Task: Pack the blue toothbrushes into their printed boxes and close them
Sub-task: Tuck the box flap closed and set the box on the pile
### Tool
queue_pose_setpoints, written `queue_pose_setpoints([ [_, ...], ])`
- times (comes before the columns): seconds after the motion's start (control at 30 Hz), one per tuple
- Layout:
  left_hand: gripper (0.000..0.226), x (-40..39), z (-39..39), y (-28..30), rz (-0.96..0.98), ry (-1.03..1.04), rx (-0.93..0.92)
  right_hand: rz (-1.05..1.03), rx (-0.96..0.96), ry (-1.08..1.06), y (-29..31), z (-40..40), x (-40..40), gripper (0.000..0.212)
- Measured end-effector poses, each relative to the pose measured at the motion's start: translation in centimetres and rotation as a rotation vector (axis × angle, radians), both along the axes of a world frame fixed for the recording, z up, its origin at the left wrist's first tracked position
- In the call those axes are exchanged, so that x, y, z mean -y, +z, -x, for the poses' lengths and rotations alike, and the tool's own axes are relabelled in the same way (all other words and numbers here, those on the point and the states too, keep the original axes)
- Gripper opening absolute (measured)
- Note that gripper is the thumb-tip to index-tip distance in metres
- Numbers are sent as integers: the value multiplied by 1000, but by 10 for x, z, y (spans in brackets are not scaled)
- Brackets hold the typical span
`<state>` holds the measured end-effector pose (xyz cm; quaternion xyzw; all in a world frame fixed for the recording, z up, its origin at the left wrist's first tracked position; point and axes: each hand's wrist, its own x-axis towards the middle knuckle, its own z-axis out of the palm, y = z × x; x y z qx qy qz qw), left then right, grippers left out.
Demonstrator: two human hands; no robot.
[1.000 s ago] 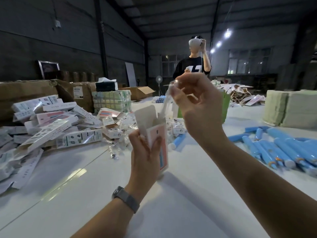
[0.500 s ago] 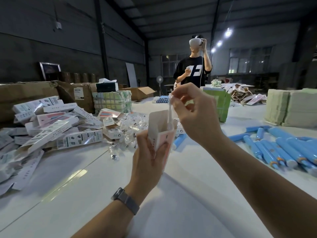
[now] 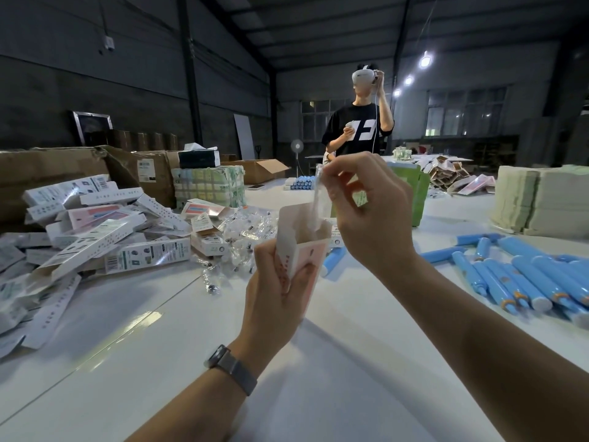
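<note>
Ceiling lamps (image 3: 425, 60) are lighting a dark-walled hall. Windows (image 3: 465, 111) are showing on the far wall behind the white table (image 3: 318, 362).

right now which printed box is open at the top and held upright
The pink box gripped in the left hand; the other boxes lie heaped on the table.

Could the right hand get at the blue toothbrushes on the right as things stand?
Probably yes for the path, since bare table lies between the right hand and the blue toothbrushes. But it is pinching a clear sleeve into the box, so it isn't free.

Open pink box (image 3: 302, 250), blue toothbrushes (image 3: 522, 275) beside
</note>
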<state>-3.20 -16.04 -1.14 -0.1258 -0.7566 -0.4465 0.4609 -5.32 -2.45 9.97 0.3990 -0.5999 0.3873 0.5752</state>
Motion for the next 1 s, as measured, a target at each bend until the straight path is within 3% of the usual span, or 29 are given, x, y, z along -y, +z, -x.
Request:
queue_pose_setpoints([
  [0.3,38,11,9,3,-156,4,57,-237,129,-34,-22,15,4,1],
  [0.47,37,9,9,0,-104,-7,57,-398,247,-124,-27,15,4,29],
  [0.57,38,10,9,1,-114,-29,47,-444,230,-112,-31,16,3,31],
  [0.63,40,11,9,2,-131,-57,44,-371,267,-17,-31,18,4,27],
  [0.73,44,11,7,3,-136,-156,49,-268,567,235,-33,21,4,19],
  [0.83,55,11,6,4,-127,-230,63,-293,808,465,-38,26,-1,25],
  [1.0,55,11,3,5,-108,-252,68,-214,870,615,-40,24,-5,37],
])
